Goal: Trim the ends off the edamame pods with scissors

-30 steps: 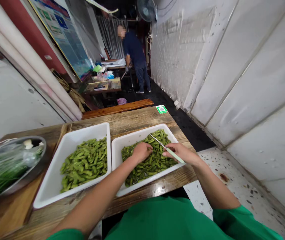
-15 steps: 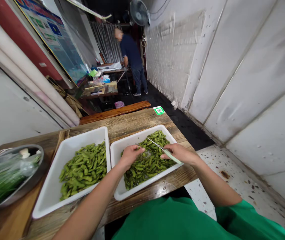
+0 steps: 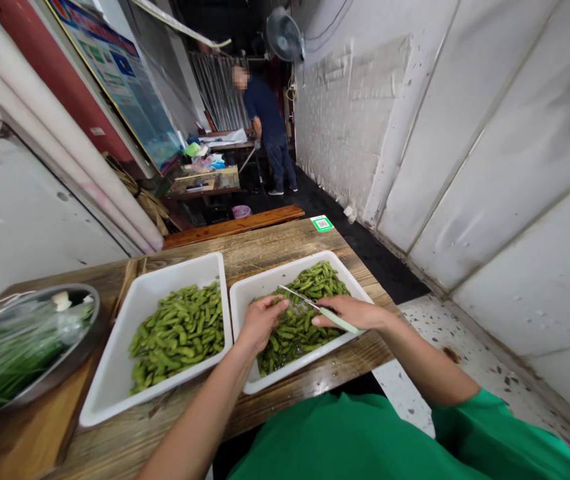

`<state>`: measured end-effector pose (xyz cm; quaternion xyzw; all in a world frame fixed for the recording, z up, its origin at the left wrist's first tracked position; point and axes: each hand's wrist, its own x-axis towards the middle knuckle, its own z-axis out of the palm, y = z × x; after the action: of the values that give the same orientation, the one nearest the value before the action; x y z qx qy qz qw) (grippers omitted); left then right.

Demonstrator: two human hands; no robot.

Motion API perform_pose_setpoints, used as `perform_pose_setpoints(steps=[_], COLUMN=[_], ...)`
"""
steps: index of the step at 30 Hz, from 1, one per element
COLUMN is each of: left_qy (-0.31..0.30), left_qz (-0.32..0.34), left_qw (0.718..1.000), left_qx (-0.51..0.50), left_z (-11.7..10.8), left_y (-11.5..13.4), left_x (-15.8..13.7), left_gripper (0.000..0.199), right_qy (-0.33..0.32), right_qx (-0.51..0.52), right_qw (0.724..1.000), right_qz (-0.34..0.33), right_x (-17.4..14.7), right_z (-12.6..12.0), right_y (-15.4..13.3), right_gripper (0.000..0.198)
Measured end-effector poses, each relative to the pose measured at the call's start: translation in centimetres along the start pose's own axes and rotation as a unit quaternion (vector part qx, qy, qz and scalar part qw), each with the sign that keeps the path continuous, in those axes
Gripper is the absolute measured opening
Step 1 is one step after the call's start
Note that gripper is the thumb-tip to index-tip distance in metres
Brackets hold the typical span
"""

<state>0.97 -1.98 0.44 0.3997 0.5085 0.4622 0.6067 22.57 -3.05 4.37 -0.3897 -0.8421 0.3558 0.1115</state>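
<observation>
My right hand (image 3: pixel 347 312) is closed around scissors (image 3: pixel 337 320) with pale green handles. Their thin metal blades point left, close to my left fingertips. My left hand (image 3: pixel 263 321) is held in a pinch over the near-left part of the right white tub (image 3: pixel 359 288); what lies between its fingers is too small to make out. Below both hands, green edamame pods (image 3: pixel 292 340) lie wet in that tub. A second white tub (image 3: pixel 102 387) stands right beside it on the left, holding a heap of edamame pods (image 3: pixel 179 333).
Both tubs stand on a wooden table (image 3: pixel 269 241). At far left a metal bowl (image 3: pixel 95 313) holds bagged green stalks (image 3: pixel 9 360). A green QR card (image 3: pixel 321 223) lies at the table's far corner. Beyond are a bench (image 3: pixel 235 225) and a person (image 3: pixel 267 120) bending over another table.
The scissors and my right hand have shifted left relative to the tub, bringing the blades nearer my left fingertips. The whole view has moved slightly.
</observation>
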Motion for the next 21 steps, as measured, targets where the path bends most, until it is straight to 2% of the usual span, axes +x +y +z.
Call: perform_pose_setpoints(steps=[6,12,17,21], left_qy=[-0.004,-0.015,-0.048,-0.020], left_qz=[0.005,-0.012,-0.075,-0.113], left_qw=[1.000,1.000,0.994,0.981], left_qx=[0.028,0.025,-0.066,-0.158], left_z=[0.0,-0.1,-0.7,-1.2], left_y=[-0.1,0.0,-0.1,-0.2], left_x=[-0.3,-0.5,-0.1,0.5], left_gripper=[0.047,0.043,0.033,0.032], right_qy=[-0.004,-0.001,-0.004,0.004], right_qx=[-0.017,-0.004,-0.004,0.005], right_qw=[1.000,1.000,0.999,0.999], right_qz=[0.003,0.013,0.037,0.032], right_x=[0.4,0.7,0.6,0.5], right_z=[0.3,0.6,0.7,0.5], right_y=[0.0,-0.1,0.4,0.5], right_gripper=[0.050,0.049,0.047,0.042])
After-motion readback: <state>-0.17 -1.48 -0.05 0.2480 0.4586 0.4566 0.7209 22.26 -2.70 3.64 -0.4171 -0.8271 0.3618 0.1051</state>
